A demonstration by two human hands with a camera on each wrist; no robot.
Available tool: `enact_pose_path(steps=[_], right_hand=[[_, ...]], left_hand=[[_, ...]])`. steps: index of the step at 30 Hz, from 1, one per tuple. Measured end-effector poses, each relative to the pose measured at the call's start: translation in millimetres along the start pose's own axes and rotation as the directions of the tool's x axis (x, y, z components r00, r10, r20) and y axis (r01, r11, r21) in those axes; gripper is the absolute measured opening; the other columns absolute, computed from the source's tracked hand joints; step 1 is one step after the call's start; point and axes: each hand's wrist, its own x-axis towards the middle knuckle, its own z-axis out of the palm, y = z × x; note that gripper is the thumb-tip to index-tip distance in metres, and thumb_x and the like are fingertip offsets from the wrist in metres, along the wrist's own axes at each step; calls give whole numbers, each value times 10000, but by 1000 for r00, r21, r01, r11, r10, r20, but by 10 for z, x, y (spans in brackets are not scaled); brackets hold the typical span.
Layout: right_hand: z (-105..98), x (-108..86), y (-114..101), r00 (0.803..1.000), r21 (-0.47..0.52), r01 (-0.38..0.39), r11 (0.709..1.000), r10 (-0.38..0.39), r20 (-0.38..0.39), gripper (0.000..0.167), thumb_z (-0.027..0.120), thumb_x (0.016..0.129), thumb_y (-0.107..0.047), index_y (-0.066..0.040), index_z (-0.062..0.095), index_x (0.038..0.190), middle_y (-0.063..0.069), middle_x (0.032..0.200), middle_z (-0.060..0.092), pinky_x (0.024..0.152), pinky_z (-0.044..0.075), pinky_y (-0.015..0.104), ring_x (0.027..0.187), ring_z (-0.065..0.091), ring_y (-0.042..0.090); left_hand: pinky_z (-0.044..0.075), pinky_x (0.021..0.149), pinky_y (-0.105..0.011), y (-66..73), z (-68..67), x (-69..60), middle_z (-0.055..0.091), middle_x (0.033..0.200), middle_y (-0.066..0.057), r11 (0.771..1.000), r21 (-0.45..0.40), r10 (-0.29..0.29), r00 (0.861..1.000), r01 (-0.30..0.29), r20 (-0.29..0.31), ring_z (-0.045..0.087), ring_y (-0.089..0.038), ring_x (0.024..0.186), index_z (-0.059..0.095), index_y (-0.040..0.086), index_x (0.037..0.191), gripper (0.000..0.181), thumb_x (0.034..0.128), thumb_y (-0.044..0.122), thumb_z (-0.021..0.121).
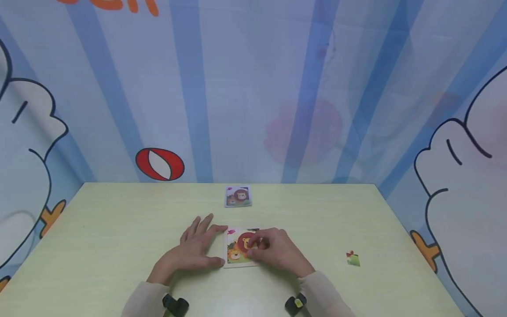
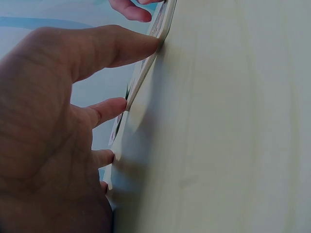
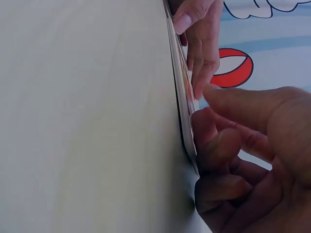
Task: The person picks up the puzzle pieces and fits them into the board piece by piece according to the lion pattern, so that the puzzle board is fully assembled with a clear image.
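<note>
A small picture puzzle (image 1: pixel 233 257) with a lion and another orange animal lies in a pale frame on the table. My left hand (image 1: pixel 192 253) has its fingers spread, with the thumb and forefinger touching the frame's left edge; the left wrist view shows the thumb (image 2: pixel 131 46) against the frame's side (image 2: pixel 146 68). Over the right part of the puzzle is my right hand (image 1: pixel 275 251), its fingers bent and its thumb and forefinger tips low over the lion. Whether it pinches a piece is hidden. A loose puzzle piece (image 1: pixel 353 259), green with red, lies farther right.
A card (image 1: pixel 238 197) with a matching lion picture lies near the table's back edge. The pale yellow table (image 1: pixel 130 220) meets a blue striped backdrop (image 1: pixel 245 88) at its back and sides. Dark wrist devices (image 1: pixel 175 304) sit at both cuffs.
</note>
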Motion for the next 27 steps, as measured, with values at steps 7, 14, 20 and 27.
enact_pose_path(steps=[7, 14, 20, 27], right_hand=[[-131, -70, 66, 1000, 32, 5, 999, -4, -29, 117, 809, 944, -240, -185, 809, 1047, -22, 878, 745, 689, 483, 271, 781, 625, 132], [-293, -187, 128, 997, 21, -27, 999, 29, -69, 135, 806, 955, -235, -174, 796, 1076, -15, 865, 756, 640, 487, 268, 733, 608, 141], [-471, -311, 204, 995, 45, -46, 998, 49, -87, 186, 803, 960, -242, -140, 790, 1115, 3, 879, 766, 569, 515, 265, 638, 612, 127], [-643, -479, 344, 990, 22, -70, 997, 72, -122, 203, 785, 971, -228, -145, 778, 1156, 5, 916, 771, 553, 528, 275, 608, 643, 138]], left_hand=[[99, 1233, -859, 2, 3, 3, 147, 1803, -220, 1000, 7, 12, 1000, -12, -6, 48, -579, 1646, 485, 225, 1584, 843, 831, 424, 809], [83, 1231, -863, 10, 3, -8, 144, 1801, -228, 1000, -12, 22, 1000, -22, -10, 38, -585, 1644, 485, 220, 1580, 858, 818, 429, 818], [56, 1232, -863, -55, 55, 27, 142, 1796, -231, 999, -20, 29, 999, -29, -30, 24, -578, 1642, 495, 227, 1572, 824, 835, 419, 807], [68, 1236, -858, 2, 11, -2, 141, 1803, -220, 1000, -18, 15, 1000, -15, -6, 34, -577, 1646, 488, 228, 1579, 842, 829, 417, 819]])
